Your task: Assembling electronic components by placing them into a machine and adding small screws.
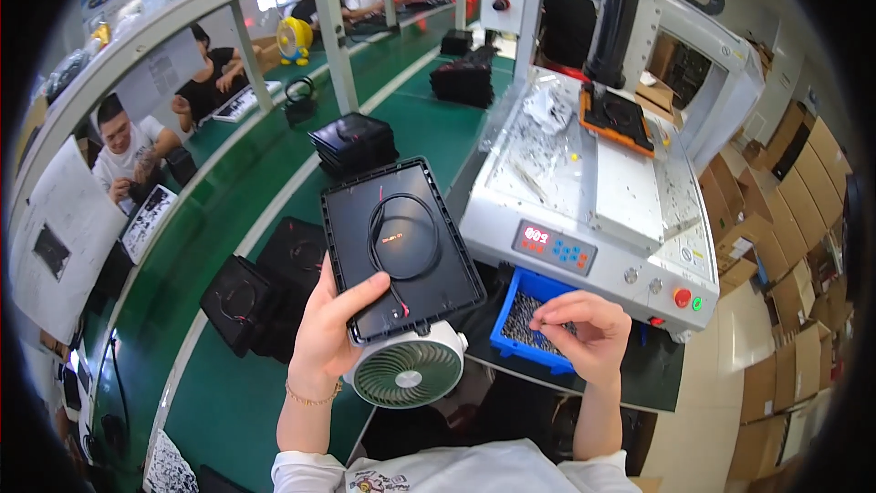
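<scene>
My left hand (330, 321) grips the near left edge of a black rectangular plastic housing cover (447, 288), its thumb laid over the rim. The open inner side faces me and is tilted. A thin black cable (439, 236) lies coiled inside, with short red wire ends showing. My right hand (595, 333) is above a blue bin (501, 340) of small dark metal pieces that look like screws (522, 314). Its thumb and forefinger are pinched together; what they hold is too small to make out.
A bench machine (497, 210) with a control panel (555, 248) stands right; an orange fixture (620, 124) is on its bed. A small fan (408, 374) sits below the cover. Stacked black covers (235, 301) lie on the green bench (219, 383). Co-workers (137, 151) sit across. Cartons (803, 310) line the right.
</scene>
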`<act>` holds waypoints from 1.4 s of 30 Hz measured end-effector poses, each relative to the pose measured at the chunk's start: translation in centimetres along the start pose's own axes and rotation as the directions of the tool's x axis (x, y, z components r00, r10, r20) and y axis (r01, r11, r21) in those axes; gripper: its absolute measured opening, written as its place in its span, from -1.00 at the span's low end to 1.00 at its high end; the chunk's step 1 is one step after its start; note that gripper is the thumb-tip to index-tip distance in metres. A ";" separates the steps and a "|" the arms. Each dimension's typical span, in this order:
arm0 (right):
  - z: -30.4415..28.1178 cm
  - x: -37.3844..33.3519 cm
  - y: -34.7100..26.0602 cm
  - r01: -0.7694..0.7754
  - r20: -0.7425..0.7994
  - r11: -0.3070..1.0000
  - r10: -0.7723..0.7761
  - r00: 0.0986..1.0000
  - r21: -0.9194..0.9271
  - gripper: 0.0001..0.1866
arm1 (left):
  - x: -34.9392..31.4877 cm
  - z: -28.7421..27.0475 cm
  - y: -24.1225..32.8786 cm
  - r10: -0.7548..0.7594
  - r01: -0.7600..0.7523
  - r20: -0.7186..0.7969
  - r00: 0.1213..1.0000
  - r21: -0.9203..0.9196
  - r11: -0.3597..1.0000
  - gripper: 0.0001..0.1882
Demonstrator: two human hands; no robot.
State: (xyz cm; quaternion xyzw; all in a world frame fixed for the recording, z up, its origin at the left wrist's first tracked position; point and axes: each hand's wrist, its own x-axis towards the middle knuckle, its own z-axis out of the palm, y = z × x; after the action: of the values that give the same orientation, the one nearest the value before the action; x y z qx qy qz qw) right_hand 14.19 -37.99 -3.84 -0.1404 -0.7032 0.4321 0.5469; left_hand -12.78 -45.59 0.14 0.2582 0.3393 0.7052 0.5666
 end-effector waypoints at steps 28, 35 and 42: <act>4.2 0.8 -1.7 0.174 0.455 0.892 0.039 0.889 -0.417 -0.74 | -2.7 0.4 -4.8 0.155 -0.200 0.165 0.974 0.305 0.931 -0.33; 4.7 0.5 -1.4 0.194 0.354 0.901 -0.049 0.934 -0.387 -0.70 | -2.7 0.6 -4.9 0.156 -0.185 0.132 0.979 0.252 0.950 -0.35; 4.7 -0.2 -0.4 0.502 0.440 0.709 -0.294 0.849 -0.495 -0.68 | -2.9 0.6 -5.2 0.163 -0.183 0.103 0.981 0.234 0.955 -0.34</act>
State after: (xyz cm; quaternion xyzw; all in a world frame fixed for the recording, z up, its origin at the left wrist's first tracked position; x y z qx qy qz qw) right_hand 10.20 -40.52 -3.78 -0.0726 -0.8962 0.0771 0.4309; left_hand -8.45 -47.60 -3.42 0.3829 0.3755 0.6940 0.4804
